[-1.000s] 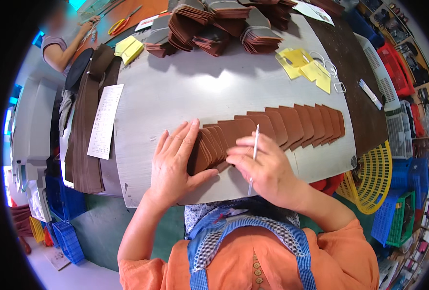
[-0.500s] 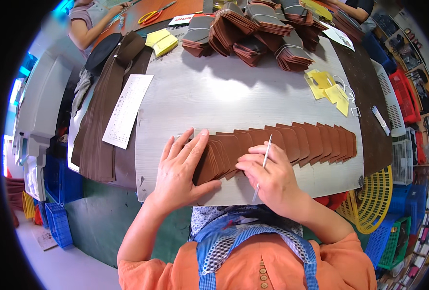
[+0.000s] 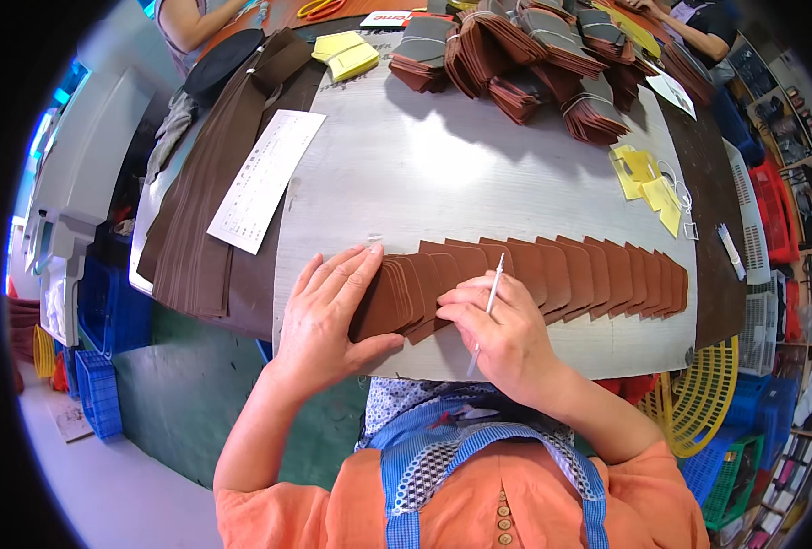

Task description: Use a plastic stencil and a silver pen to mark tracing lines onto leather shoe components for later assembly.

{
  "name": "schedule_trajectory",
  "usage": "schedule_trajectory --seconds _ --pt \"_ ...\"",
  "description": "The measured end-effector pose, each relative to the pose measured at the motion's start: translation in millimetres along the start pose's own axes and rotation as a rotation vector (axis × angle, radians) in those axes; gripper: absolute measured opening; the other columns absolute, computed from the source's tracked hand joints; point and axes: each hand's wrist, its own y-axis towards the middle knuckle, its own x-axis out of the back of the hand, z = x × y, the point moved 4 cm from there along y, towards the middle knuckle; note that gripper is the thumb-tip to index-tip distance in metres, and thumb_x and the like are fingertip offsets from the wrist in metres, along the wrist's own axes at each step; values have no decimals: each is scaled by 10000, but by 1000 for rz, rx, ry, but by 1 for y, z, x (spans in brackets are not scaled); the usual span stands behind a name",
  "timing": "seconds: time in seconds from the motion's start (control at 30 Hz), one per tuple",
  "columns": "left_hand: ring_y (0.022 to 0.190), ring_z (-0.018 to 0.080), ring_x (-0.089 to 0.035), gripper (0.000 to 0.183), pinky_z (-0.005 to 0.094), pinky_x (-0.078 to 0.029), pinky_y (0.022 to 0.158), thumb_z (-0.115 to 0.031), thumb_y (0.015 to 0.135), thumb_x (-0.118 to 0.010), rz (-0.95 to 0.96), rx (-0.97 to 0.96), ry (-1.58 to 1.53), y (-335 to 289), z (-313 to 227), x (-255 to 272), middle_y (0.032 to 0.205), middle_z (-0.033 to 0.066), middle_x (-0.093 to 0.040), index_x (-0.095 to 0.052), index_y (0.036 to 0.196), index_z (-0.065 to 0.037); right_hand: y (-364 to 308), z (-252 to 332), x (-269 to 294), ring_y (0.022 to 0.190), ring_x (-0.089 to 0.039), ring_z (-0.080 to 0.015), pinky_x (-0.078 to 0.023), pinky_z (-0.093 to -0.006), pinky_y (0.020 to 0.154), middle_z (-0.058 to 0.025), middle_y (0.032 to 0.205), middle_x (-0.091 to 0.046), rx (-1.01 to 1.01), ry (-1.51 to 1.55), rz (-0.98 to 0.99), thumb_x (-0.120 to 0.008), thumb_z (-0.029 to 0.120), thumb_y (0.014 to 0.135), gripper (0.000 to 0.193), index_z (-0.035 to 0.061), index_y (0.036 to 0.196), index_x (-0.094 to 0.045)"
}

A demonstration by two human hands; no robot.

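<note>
A row of brown leather pieces [image 3: 560, 274] with rounded corners lies fanned out, overlapping, along the near side of the pale work board [image 3: 369, 174]. My left hand [image 3: 328, 306] rests with its fingers stretched and thumb apart against the row's left end, where the pieces bunch closely. Over the middle of the row is my right hand [image 3: 511, 339], its fingers bent and pinched together. A thin silver pen-like stick [image 3: 493, 297] is held in it, tilted, one end sticking up past the knuckles. Its fingertips touch or hover just over the leather; I cannot tell which.
Banded bundles of leather pieces [image 3: 525, 55] crowd the far side. Yellow pieces [image 3: 649, 183] lie at right, others [image 3: 346, 55] far left. A printed paper strip [image 3: 267, 178] and long dark-brown strips [image 3: 195, 210] lie left. Two other people [image 3: 195, 23] sit across the table.
The whole view has shifted slightly. My left hand has moved left along the board with the row's left end, and the fan stretches longer. My right hand keeps hold of the silver stick.
</note>
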Motion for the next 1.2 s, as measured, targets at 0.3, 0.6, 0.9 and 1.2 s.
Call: schedule_trajectory --seconds 0.3,0.6,0.9,1.2 --pt "1438 328 -476 1069 569 -321 1201 -480 667 -895 -3 31 25 -24 18 7 1501 140 -551 -454 1544 -57 14 16 -16 1084 -647 -282 -530 -435 1005 -91 1049 -709 49 21 44 -673 18 787 243 17 1025 -719" --pt "1494 329 -411 859 560 -282 1232 -412 821 -779 -3 15 98 -41 27 8 1590 140 -464 -463 1536 -57 16 29 -37 1109 -639 -272 -518 -448 1028 -76 1088 -713 -5 84 22 -723 4 718 340 29 1057 -713" --pt "1529 322 -342 865 538 -223 1260 -423 843 -741 45 80 167 -56 33 15 1636 129 -392 -425 1569 -75 24 40 -36 1110 -645 -268 -495 -459 1078 -74 1102 -713 46 -43 70 -685 17 770 277 32 1044 -721" --pt "1565 314 -259 823 522 -164 1278 -517 943 -614 102 131 231 -77 44 15 1677 119 -316 -368 1606 -98 42 61 -51 1102 -648 -272 -497 -440 1078 -94 1070 -709 111 19 60 -652 33 798 235 9 1021 -720"
